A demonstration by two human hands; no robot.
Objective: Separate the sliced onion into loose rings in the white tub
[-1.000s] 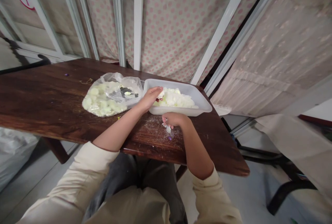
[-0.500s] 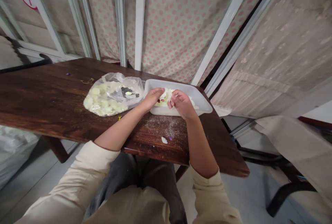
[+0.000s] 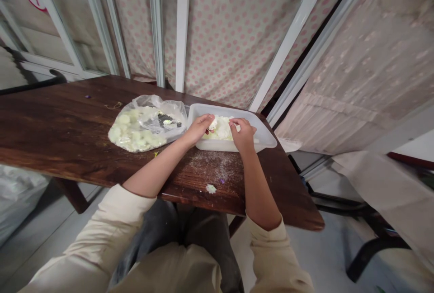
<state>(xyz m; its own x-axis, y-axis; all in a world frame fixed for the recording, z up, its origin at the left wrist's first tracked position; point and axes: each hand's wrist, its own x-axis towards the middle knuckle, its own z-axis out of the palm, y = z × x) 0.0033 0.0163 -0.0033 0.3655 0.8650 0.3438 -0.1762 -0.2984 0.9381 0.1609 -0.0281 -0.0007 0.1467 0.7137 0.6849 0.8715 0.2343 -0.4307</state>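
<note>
My left hand [image 3: 200, 129] is closed, pinching a white petal-like piece [image 3: 212, 124] over the left part of a whitish plastic tub [image 3: 264, 135]. Thumb and fingers of my right hand [image 3: 243, 133] are pressed together above the same tub; whatever they hold is too small to make out. Between the hands, a heap of white and pale yellow petal-like pieces [image 3: 223, 129] lies in the tub. Left of it is a clear plastic bag [image 3: 149, 123] with many round, pale yellow-green pieces [image 3: 125, 121] inside. A white scalloped, flower-shaped piece [image 3: 210, 189] lies near the table's front edge.
The dark wooden table [image 3: 68, 125] carries scattered pale grains [image 3: 217, 162], a purple bit [image 3: 222, 181] and a thin string [image 3: 113, 105]. A dotted curtain [image 3: 224, 40] hangs behind it. Dark chair parts [image 3: 373, 248] stand at right, and a filled translucent bag [image 3: 20, 198] at lower left.
My right hand has drawn slightly away from the left, its fingers now pinched. On the table's front, the white piece has shifted a little left and now shows a scalloped face. The left hand stays put.
</note>
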